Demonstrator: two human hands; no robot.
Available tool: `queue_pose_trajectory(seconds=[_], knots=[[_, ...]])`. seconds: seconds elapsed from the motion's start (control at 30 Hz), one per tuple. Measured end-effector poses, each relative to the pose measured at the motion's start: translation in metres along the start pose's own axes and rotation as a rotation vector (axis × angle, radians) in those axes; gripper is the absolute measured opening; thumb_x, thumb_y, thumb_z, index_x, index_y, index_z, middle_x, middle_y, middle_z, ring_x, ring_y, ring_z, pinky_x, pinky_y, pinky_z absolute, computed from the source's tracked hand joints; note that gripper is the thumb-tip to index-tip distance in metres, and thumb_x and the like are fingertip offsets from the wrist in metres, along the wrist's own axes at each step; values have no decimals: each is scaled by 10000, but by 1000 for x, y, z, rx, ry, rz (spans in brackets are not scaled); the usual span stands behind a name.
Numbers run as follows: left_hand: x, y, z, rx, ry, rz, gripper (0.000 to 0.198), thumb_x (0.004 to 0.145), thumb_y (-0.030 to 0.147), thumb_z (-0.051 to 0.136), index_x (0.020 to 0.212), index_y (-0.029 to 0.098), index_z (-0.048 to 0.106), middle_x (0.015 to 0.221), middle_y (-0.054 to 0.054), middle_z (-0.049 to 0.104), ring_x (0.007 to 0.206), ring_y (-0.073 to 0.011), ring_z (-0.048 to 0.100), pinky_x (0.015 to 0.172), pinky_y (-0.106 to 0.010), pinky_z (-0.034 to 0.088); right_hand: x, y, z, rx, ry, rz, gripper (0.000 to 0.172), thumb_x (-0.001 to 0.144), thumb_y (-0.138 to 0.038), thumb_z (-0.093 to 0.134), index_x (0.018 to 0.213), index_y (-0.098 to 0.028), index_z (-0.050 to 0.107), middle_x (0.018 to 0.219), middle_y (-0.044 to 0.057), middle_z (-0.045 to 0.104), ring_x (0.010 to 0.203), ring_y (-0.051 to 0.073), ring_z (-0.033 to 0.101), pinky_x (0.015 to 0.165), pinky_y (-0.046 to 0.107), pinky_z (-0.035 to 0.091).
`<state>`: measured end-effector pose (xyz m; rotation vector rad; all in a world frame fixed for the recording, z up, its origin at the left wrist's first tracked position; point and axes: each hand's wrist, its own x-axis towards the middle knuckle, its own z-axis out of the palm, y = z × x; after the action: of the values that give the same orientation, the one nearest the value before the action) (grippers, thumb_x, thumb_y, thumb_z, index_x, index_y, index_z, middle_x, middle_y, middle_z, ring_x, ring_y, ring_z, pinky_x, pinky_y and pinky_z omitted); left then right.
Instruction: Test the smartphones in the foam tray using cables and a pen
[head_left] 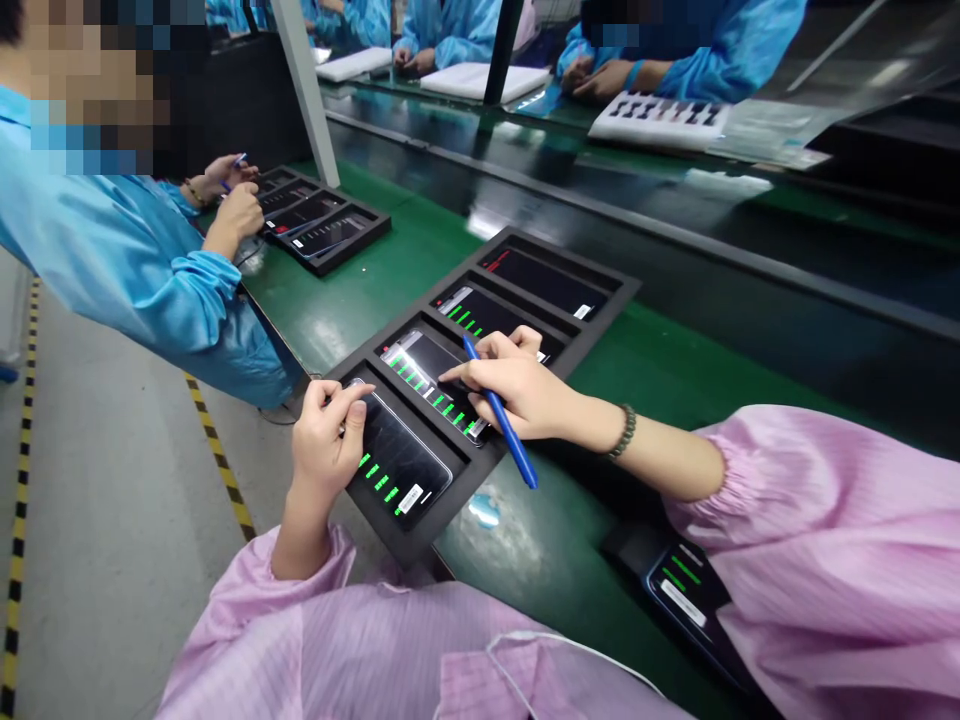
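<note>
A black tray point(450, 522) with several compartments lies on the green bench, a phone in each. My right hand point(517, 385) is closed round a blue pen point(510, 445), which slants across the palm. Its index finger stretches over a lit phone point(420, 375) showing green text; whether it touches the glass I cannot tell. At the tray's left side is my left hand point(330, 435), index finger out over the top end of the nearest phone point(409, 450), the other fingers bent. I see nothing held in it. Beyond lie a phone with green text point(480, 312) and one with red text point(536, 282).
Another phone point(682, 590) rests in a dark holder near my right sleeve. To the left, a co-worker's hands point(236, 215) are over a second phone tray point(330, 262). A dark conveyor point(600, 205) runs behind, with white foam trays point(484, 80) and other people beyond.
</note>
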<state>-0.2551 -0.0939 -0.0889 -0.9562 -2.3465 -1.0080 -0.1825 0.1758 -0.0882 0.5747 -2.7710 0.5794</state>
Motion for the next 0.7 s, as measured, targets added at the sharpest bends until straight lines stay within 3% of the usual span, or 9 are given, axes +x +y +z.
queue_pose_trajectory(seconds=[0.07, 0.17, 0.27, 0.47, 0.7], knots=[[0, 0, 0, -1, -3, 16, 384, 1033, 372, 432, 1027, 185, 768, 865, -42, 545, 758, -137, 569, 644, -237, 487, 0, 5, 4, 6, 17, 39, 218, 787, -257, 437, 923, -218, 603, 748, 51, 620, 900, 253, 471, 855, 453, 227], [0, -1, 1, 3, 4, 40, 372, 1033, 348, 440, 1024, 177, 770, 863, -39, 545, 751, -131, 574, 649, -233, 490, 3, 5, 2, -17, 52, 119, 100, 757, -234, 451, 828, -215, 519, 913, 66, 692, 911, 248, 465, 861, 463, 235], [1, 0, 0, 5, 20, 53, 378, 1036, 339, 438, 1016, 164, 771, 855, -36, 542, 739, -124, 573, 640, -223, 485, 10, -3, -4, -23, 92, 289, 80, 745, -204, 454, 821, -213, 432, 1039, 76, 705, 944, 250, 480, 870, 465, 240], [1, 1, -1, 1, 27, 67, 389, 1039, 349, 435, 1015, 159, 773, 855, -38, 546, 723, -119, 571, 608, -216, 472, 31, -16, -5, 40, 49, 513, 112, 770, -227, 471, 837, -227, 381, 891, 75, 673, 927, 275, 500, 891, 465, 246], [1, 1, -2, 5, 35, 74, 373, 1039, 340, 439, 1022, 169, 771, 853, -36, 552, 730, -118, 580, 637, -222, 495, 31, -22, 2, 92, 100, 561, 125, 756, -233, 467, 812, -229, 354, 849, 62, 650, 921, 273, 511, 920, 473, 257]])
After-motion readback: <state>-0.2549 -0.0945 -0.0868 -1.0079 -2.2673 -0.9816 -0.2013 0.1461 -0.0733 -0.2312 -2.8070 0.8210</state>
